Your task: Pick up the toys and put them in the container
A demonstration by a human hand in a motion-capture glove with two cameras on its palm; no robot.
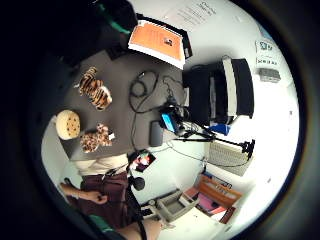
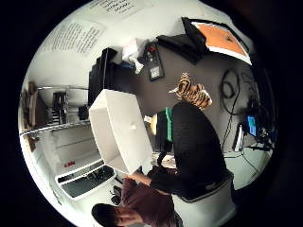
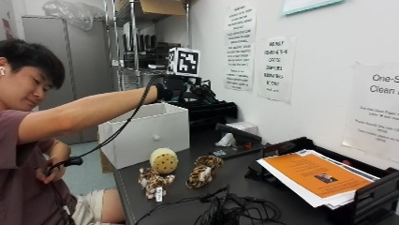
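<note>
Three plush toys lie on the dark table (image 3: 249, 187): a round yellow spotted one (image 3: 164, 160), a tiger (image 3: 204, 171) and a spotted leopard (image 3: 151, 181). From above, the little finger side palm view shows the same tiger (image 1: 95, 90), round toy (image 1: 68, 124) and leopard (image 1: 96, 138). A white box container (image 3: 146, 133) stands at the table's far end. Its inside (image 2: 120, 130) looks bare. My gloved right hand (image 3: 169, 90) is raised high over the container on an outstretched arm. It holds nothing, and part of the glove (image 2: 194, 142) fills the thumb side palm view.
A black tray with orange paper (image 3: 312, 176) sits at the table's right end by the wall. Tangled black cables (image 3: 231, 208) lie near the front. Black boxes (image 3: 209, 110) and metal shelves (image 3: 134, 56) stand behind the container. The person's bare left hand (image 3: 59, 166) stays low.
</note>
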